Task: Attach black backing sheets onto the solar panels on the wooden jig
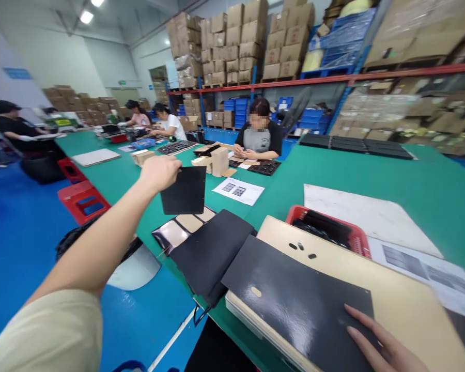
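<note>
A thin black rectangular sheet point(184, 191) hangs from my left hand point(160, 173), pinched at its upper left corner above the green table. My right hand point(383, 341) rests with fingers apart on a larger black sheet point(294, 299) that has an oval cutout. That sheet lies on a stack of beige boards point(395, 289), where several small black ovals point(300, 247) sit. Left of the stack is a folded black item point(217, 248), partly over a panel with beige rectangles point(178, 230).
Behind the boards stands a red basket point(358, 240) of black pieces. A printed paper point(239, 191) and small cartons point(219, 161) lie farther off. A person point(259, 134) works across the table point(282, 191); red stools point(83, 199) stand at left.
</note>
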Demonstrator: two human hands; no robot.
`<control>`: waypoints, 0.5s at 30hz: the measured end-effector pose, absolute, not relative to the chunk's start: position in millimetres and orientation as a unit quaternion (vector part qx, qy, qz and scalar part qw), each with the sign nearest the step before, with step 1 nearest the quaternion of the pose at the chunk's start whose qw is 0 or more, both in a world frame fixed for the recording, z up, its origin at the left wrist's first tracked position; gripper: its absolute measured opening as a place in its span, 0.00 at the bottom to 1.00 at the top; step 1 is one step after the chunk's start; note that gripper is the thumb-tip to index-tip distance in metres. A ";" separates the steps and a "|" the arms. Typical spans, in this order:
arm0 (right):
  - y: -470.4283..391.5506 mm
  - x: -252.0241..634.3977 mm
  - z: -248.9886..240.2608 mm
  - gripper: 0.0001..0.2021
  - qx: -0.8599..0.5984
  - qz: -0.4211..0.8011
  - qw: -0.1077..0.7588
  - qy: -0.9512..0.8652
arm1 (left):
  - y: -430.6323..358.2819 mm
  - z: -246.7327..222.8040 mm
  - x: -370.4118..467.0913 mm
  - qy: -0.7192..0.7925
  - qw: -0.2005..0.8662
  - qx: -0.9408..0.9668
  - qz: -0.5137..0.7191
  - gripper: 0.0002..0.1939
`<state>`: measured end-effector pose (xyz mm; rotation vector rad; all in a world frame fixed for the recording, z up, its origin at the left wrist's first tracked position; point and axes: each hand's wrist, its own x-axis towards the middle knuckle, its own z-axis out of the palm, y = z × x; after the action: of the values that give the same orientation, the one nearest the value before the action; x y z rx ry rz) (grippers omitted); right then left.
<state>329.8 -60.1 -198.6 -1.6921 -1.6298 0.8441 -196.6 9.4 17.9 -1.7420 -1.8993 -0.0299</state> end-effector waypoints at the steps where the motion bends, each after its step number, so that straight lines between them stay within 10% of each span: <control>1: -63.7 331.6 -190.6 0.27 -0.652 0.311 0.311 -0.617 | 6.9 25.0 -182.9 -0.700 0.284 -0.655 -0.009 0.18; 5: -73.5 346.5 -170.2 0.26 -0.676 0.287 0.277 -0.619 | -6.2 39.4 -135.7 -0.672 0.302 -0.676 -0.004 0.31; 10: -79.4 370.8 -171.8 0.23 -0.679 0.245 0.251 -0.645 | -14.8 50.6 -89.8 -0.658 0.271 -0.702 -0.030 0.17; 15: -84.6 370.7 -173.5 0.18 -0.685 0.086 0.187 -0.699 | -17.3 53.4 -57.8 -0.584 0.258 -0.745 -0.193 0.23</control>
<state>370.7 -84.6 -173.5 -1.9280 -1.9673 0.2422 -57.8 -17.3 53.4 -2.0191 -1.5834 -0.5242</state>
